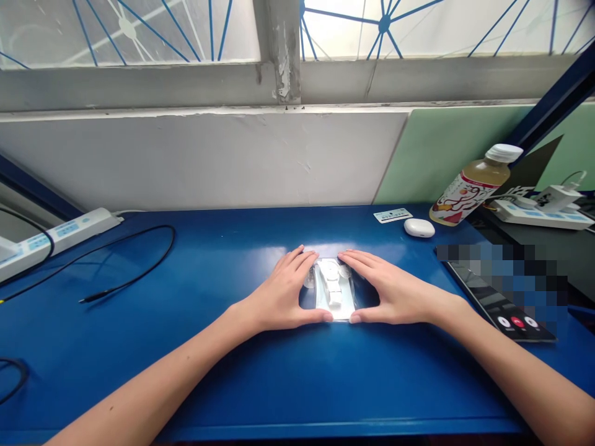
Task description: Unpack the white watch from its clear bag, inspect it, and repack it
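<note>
A small flat packet in clear plastic (344, 310) lies on the blue tabletop, with a white watch-shaped item (333, 282) visible inside it. On its left side rests my left hand (290, 291), thumb and fingers stretched apart, the tips at the packet's near and far left corners. My right hand (379, 288) mirrors it on the right side, thumb at the near right corner and fingers at the far one. Both hands are open around the packet and touch its edges or come very close. The fingertips partly cover the clear plastic at the far corners.
A black cable (139, 279) and a white power strip (69, 238) are at the left. To the right are a white earphone case (419, 228), a printed card (393, 215), a drink bottle (469, 189), a phone or tablet (488, 303) and another power strip (543, 214).
</note>
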### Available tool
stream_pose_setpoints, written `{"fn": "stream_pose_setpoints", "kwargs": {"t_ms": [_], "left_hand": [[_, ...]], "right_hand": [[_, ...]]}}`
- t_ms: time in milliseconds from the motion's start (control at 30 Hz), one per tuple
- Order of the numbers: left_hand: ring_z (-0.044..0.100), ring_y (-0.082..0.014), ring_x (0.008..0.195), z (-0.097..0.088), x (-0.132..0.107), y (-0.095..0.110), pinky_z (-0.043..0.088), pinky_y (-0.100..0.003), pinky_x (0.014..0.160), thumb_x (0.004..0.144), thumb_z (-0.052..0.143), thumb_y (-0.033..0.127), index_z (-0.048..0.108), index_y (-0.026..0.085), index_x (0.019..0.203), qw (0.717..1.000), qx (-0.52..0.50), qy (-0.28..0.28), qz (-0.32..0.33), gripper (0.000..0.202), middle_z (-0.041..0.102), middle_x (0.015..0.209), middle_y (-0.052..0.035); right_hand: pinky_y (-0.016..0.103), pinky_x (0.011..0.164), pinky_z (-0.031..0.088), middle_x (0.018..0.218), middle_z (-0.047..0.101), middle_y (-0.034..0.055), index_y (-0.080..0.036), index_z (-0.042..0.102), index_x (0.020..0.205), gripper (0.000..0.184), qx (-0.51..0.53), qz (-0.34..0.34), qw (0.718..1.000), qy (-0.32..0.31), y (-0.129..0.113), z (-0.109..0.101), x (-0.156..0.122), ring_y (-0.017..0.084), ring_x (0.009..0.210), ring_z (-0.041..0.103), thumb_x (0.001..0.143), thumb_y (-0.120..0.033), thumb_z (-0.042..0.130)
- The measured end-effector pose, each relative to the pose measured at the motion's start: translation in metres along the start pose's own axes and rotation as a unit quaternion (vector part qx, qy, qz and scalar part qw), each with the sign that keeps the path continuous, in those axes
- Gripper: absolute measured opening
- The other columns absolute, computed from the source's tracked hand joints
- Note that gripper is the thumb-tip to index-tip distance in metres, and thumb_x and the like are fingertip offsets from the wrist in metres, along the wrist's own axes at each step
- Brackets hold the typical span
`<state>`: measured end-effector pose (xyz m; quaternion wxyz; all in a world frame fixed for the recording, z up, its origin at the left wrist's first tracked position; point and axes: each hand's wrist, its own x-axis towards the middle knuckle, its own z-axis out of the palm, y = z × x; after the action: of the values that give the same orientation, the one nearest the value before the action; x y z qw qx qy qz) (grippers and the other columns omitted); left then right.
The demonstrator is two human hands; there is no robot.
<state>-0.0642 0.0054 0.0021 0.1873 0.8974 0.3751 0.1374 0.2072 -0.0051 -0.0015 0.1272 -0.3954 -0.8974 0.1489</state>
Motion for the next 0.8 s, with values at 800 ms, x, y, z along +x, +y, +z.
{"fn": "stream_pose_setpoints", "kwargs": {"t_ms": [800], "left_hand": [[0.02,-0.0395,0.149,-0.0058,0.0016,-0.0004,0.02,-0.057,0.119,0.066,0.067,0.081,0.028,0.012,0.153,0.998,0.021,-0.055,0.002,0.117,0.033,0.157,-0.0208]], "right_hand": [[0.053,0.115,0.036,0.155,0.037,0.0253,-0.004,0.031,0.152,0.117,0.024,0.057,0.997,-0.035,-0.0005,-0.0074,0.0013,0.038,0.143,0.035,0.065,-0.071,0.073]]}}
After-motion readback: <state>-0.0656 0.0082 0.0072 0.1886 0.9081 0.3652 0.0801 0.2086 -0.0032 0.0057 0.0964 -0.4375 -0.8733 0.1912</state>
